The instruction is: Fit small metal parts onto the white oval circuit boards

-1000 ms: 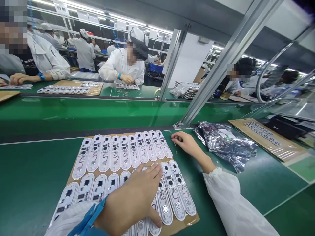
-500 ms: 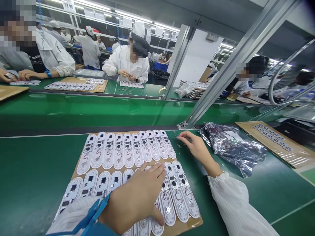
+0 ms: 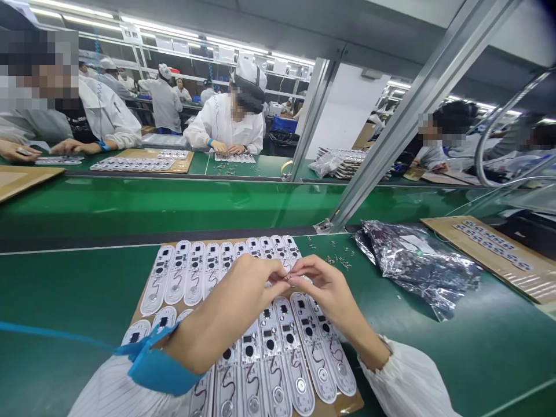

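Observation:
Two rows of white oval-ended units (image 3: 299, 385), with circuit boards and thin red wires, lie on a brown cardboard sheet (image 3: 347, 403). Above the gap between the rows, toward the right side, my left hand (image 3: 243, 295) and my right hand (image 3: 328, 286) meet at the fingertips. Both are closed in a pinch, and whatever is between the fingertips is too small to make out. A blue band (image 3: 163, 368) circles my left wrist. Small metallic parts (image 3: 339, 260) are scattered on the green table just beyond my right hand.
A silvery plastic bag (image 3: 417, 255) lies to the right. Behind it is another cardboard sheet (image 3: 525, 281) with white pieces. A slanted metal post (image 3: 369, 168) rises at the table's back edge. Across the green divider (image 3: 174, 202), people in white coats sit at work.
My right hand has moved left from the small metallic parts to meet my left hand. My left hand has risen off the units, and its spread fingers have closed to a pinch.

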Demonstrator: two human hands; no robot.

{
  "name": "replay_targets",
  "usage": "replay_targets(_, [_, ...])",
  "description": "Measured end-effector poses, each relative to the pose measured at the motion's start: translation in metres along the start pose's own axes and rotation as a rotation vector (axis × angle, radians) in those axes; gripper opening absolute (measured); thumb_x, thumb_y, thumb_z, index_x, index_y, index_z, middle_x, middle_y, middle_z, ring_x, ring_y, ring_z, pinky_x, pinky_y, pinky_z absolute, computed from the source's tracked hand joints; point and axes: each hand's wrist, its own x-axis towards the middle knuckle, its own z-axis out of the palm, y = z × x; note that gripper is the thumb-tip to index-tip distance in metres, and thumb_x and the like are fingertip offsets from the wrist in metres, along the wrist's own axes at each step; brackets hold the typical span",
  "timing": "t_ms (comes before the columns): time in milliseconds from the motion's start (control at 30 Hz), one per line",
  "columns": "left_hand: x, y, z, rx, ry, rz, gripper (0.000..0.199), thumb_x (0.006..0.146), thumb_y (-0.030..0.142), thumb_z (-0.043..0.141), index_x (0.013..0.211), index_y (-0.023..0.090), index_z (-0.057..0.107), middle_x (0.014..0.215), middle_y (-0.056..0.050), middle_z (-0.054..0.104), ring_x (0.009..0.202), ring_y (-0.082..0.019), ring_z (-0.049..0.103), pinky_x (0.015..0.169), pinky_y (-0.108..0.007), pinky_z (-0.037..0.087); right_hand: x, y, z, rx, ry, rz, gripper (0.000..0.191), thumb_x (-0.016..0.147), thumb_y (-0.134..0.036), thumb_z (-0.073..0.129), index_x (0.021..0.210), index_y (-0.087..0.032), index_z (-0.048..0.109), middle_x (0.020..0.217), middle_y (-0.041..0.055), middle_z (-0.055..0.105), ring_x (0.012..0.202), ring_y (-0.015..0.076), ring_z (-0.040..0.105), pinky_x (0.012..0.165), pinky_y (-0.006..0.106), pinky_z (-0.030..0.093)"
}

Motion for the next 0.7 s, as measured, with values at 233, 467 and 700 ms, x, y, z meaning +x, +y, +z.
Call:
replay_targets(233, [-0.001,-0.007,-0.006,0.097,-0.114,0.015,0.034,0.094,0.037,0.047,0.087,0.018,0.073,0.073,-0.004,0.069,0.068,-0.017,0.061,0.066,-0.028,0.042,0.001,0.005,-0.008,-0.241,-0.219,-0.141,0.018,0.094,-0.038,0.061,0.087,-0.023,0.067,0.084,0.0004,0.071,0.078,0.0149,0.066,0.074,0.030,0.052])
replay_targets(467, [-0.004,0.001,-0.008,0.145,-0.114,-0.064,0.033,0.096,0.034,0.042,0.082,0.018,0.068,0.069,-0.001,0.062,0.061,-0.015,0.053,0.058,-0.028,0.034,-0.001,0.004,-0.005,-0.338,-0.218,-0.195,0.011,0.096,-0.029,0.059,0.091,-0.023,0.065,0.087,-0.0004,0.070,0.080,0.0135,0.065,0.075,0.028,0.051])
replay_targets(700, [-0.004,0.001,-0.009,0.165,-0.108,-0.081,0.036,0.095,0.036,0.038,0.083,0.018,0.066,0.067,-0.002,0.063,0.058,-0.015,0.054,0.054,-0.028,0.033,0.008,0.014,-0.031,-0.513,-0.123,-0.216,0.015,0.098,-0.029,0.052,0.091,-0.024,0.065,0.090,0.0020,0.070,0.087,0.0169,0.064,0.079,0.033,0.052])
